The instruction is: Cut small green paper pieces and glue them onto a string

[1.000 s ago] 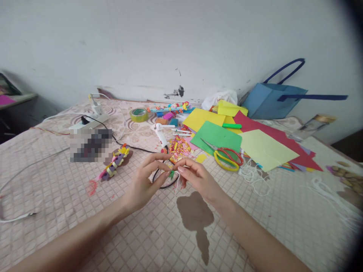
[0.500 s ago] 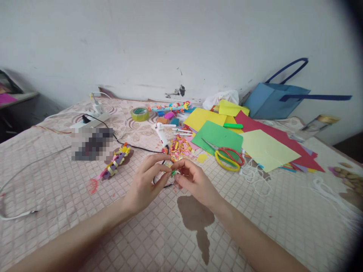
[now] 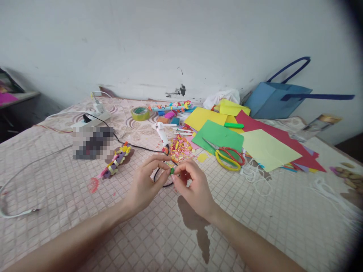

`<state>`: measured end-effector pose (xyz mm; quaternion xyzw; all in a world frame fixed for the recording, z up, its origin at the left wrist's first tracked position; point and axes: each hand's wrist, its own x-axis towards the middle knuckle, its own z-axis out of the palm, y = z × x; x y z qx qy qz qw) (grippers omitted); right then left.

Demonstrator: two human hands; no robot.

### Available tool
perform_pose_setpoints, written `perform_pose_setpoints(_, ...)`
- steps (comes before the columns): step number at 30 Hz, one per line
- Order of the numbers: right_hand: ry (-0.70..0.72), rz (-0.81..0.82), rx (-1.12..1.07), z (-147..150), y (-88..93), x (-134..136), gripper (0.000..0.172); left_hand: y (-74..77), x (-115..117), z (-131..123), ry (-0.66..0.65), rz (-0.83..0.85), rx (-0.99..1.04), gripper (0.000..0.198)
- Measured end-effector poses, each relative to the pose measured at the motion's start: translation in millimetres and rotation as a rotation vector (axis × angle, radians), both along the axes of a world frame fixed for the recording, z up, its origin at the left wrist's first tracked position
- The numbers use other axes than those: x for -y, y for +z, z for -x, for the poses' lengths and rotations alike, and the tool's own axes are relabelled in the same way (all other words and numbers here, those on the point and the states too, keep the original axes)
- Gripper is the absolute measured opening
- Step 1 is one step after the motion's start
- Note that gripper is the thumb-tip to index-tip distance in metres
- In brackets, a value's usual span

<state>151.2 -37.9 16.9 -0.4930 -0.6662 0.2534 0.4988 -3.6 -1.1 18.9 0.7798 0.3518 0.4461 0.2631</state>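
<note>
Compared with a second ago, the white strand that hung below my fingertips no longer shows, and my right hand [image 3: 195,189] has turned and curled more, covering part of the brown irregular patch [image 3: 193,215] on the pale, diamond-patterned tablecloth [image 3: 127,241]. The small green piece [image 3: 172,171] stays between my hands, just above the middle of the cloth.

My left hand [image 3: 146,181] pinches the piece narrowly between thumb and index finger, the other fingers loosely bent. My right thumb and index finger close narrowly on its other side. My fingertips hide much of it, so I cannot tell its shape.

Right behind my hands, a loop of black cord [image 3: 155,176] lies partly covered by my fingers. To the left rests a purple and yellow decorated stick [image 3: 115,162] with a pink tip. To the right lie a tangle of white string [image 3: 252,177] and scissors with yellow and red handles [image 3: 228,163], their blades over a green sheet of paper [image 3: 218,134]. Beyond my fingers are a heap of red, yellow and pink scraps [image 3: 180,148] and, just beside it, a white glue gun [image 3: 160,134]. Farther back are a roll of yellowish tape [image 3: 140,114] and a blue bag with dark blue handles [image 3: 278,100], near the wall [image 3: 170,45].
</note>
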Motion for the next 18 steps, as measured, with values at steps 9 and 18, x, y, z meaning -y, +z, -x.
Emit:
perform_pose_setpoints(9, 0.018, 0.052, -0.010, 0.1, -0.6, -0.8, 0.009, -0.7, 0.9, -1.5, -0.028, -0.013, 0.006, 0.008)
perform_pose_setpoints(18, 0.021, 0.101, -0.073, -4.0, -0.5, -3.6, 0.009, 2.9, -1.1, 0.2, -0.047, 0.029, 0.015, 0.008)
